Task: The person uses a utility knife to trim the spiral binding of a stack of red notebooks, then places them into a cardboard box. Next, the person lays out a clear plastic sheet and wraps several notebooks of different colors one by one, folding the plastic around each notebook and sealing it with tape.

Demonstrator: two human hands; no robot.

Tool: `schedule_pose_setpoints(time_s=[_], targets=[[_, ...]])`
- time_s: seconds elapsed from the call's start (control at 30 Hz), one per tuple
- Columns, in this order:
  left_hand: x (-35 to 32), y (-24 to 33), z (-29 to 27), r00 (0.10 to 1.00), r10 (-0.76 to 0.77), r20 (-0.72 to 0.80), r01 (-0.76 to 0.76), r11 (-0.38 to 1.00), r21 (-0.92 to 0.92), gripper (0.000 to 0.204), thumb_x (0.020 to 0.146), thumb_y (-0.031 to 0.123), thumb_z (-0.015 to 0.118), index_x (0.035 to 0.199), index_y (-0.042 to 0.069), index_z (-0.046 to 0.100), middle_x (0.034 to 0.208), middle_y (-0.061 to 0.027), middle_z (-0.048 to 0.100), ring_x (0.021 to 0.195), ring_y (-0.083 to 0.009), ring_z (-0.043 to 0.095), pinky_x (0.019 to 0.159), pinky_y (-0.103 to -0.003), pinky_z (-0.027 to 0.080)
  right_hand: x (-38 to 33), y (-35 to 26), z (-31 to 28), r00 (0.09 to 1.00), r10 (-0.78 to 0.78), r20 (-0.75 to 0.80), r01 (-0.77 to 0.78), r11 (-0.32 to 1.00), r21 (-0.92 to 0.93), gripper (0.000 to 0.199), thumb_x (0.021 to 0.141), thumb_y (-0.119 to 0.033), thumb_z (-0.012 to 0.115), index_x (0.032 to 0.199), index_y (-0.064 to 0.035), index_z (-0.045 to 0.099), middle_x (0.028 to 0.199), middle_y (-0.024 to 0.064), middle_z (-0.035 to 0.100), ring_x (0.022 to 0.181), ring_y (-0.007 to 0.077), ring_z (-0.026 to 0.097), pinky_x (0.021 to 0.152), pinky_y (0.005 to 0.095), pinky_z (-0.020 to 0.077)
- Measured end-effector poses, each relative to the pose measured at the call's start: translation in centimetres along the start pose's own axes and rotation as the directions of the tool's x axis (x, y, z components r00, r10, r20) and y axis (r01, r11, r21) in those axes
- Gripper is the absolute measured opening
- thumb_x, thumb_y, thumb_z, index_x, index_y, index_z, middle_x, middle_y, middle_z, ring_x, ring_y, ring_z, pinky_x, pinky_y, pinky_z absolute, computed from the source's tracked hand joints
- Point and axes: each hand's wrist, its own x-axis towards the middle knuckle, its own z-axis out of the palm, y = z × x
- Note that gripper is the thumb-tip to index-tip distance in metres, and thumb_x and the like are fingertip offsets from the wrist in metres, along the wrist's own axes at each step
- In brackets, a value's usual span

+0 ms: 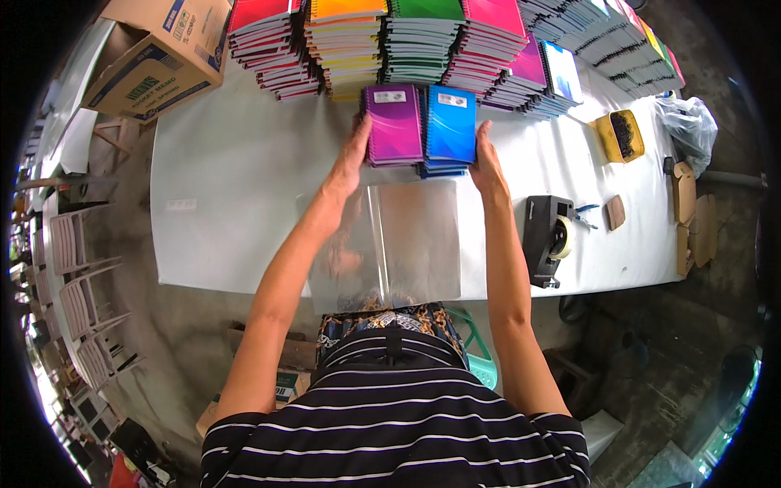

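Two small stacks of spiral notebooks stand side by side in front of me, purple notebooks [394, 130] on the left and blue notebooks [451, 130] on the right. My left hand [353, 156] presses on the outer left side of the purple stack, thumb near its edge. Against the outer right side of the blue stack lies my right hand [486, 159]. The fingers of both hands are partly hidden along the stacks' sides. Closer to me, clear plastic sheets [423, 240] lie at the table's front edge.
Tall notebook stacks in red [268, 49], orange [346, 45], green [423, 45] and pink [492, 49] line the back. An open carton [175, 61] sits at the far left. To the right are a black tape dispenser [543, 240], a yellow container [606, 134] and a plastic bag [690, 130].
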Motion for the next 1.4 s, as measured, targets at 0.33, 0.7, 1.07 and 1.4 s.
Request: schedule_pose_setpoints(time_s=[0.33, 0.7, 1.07, 1.4], targets=[[-11.9, -4.6, -1.9, 0.856, 0.516, 0.028, -0.310, 0.470, 0.826, 0.072, 0.095, 0.049, 0.049, 0.150, 0.007, 0.027, 0.156, -0.0182, 0.024, 0.145, -0.0379, 0.016, 0.115, -0.050, 0.017, -10.1, 3.6, -0.9, 0.749, -0.661, -0.048, 0.368, 0.475, -0.799, 0.030, 0.097, -0.022, 0.053, 0.116, 0.0005, 0.055, 0.124, 0.0213, 0.053, 0.118, 0.0385, 0.049, 0.104, 0.0414, 0.0363], [-15.2, -10.6, -1.3, 0.711, 0.101, 0.696, -0.690, -0.091, 0.718, 0.063, 0.083, 0.057, 0.060, 0.141, 0.036, 0.045, 0.154, 0.0068, 0.031, 0.146, -0.0349, 0.015, 0.111, -0.065, 0.018, -22.3, 11.6, -4.2, 0.808, -0.582, 0.090, 0.127, 0.024, -0.992, 0.070, 0.076, -0.020, 0.078, 0.139, -0.0176, 0.047, 0.151, 0.0085, 0.033, 0.137, 0.0304, 0.032, 0.112, 0.0465, 0.0252], [-14.4, -10.9, -0.9, 0.705, 0.107, 0.701, -0.689, -0.130, 0.713, 0.064, 0.082, 0.057, 0.061, 0.141, 0.038, 0.045, 0.154, 0.0061, 0.032, 0.146, -0.0352, 0.014, 0.112, -0.065, 0.015, -22.3, 7.0, -15.8, 0.365, -0.632, -0.684, 0.168, 0.767, -0.620, 0.085, 0.068, -0.026, 0.089, 0.129, 0.0003, 0.035, 0.121, 0.0152, 0.045, 0.110, 0.0246, 0.048, 0.096, 0.0317, 0.0388], [-15.7, -7.5, 0.3, 0.708, 0.112, 0.697, -0.687, -0.116, 0.717, 0.067, 0.086, 0.063, 0.050, 0.145, 0.034, 0.040, 0.158, 0.0000, 0.024, 0.147, -0.0356, 0.007, 0.115, -0.061, 0.010, -23.2, 0.6, -26.4, 0.484, -0.794, -0.368, -0.255, 0.275, -0.927, 0.094, 0.062, -0.032, 0.091, 0.134, 0.0029, 0.041, 0.129, 0.0223, 0.049, 0.118, 0.0338, 0.049, 0.101, 0.0404, 0.0401]])
